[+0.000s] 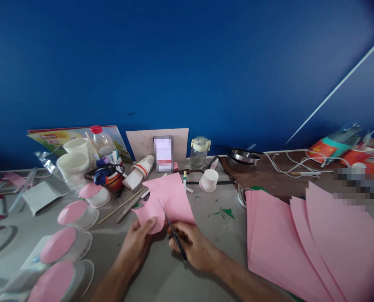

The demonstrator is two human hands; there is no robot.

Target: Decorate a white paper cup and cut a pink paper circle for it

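Visibly curved, half-cut, pink paper

Table surface: matte grey, wood-brown toward the far right
Left side: cups with pink paper tops, lined up in a row beside my left forearm
Centre: a small paper cup near a lidded glass jar
Scraps: green pieces
Right side: fanned pink sheets, overlapping

Both forearms reach forward, left fingers pinched, right fingers curled.
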